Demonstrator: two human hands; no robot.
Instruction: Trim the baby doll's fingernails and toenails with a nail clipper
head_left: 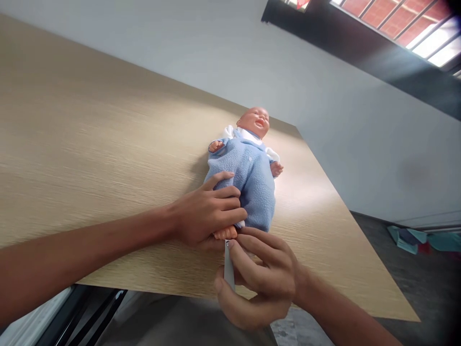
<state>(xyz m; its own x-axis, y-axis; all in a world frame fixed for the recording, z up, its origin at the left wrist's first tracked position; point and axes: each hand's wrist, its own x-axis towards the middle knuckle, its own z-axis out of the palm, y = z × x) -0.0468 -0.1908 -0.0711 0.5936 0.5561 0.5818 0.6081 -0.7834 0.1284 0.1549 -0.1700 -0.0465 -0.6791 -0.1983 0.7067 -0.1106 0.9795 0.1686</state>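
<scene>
A baby doll (248,158) in a pale blue fleece outfit lies on its back, head toward the wall. Over one of its lower legs lies my left hand (216,211), fingers curled around the blue fabric and the doll's bare foot (225,233) showing just below them. Between the thumb and fingers of my right hand (262,278) is a nail clipper (229,269), its pale lever facing me. The clipper's tip is right at the doll's toes; whether it touches them I cannot tell.
The doll rests near the front edge of a light wooden table (108,144). A grey wall (180,48) runs behind it, with a barred window (396,19) at upper right. Teal and red items (410,240) lie on the dark floor beyond the table's right edge.
</scene>
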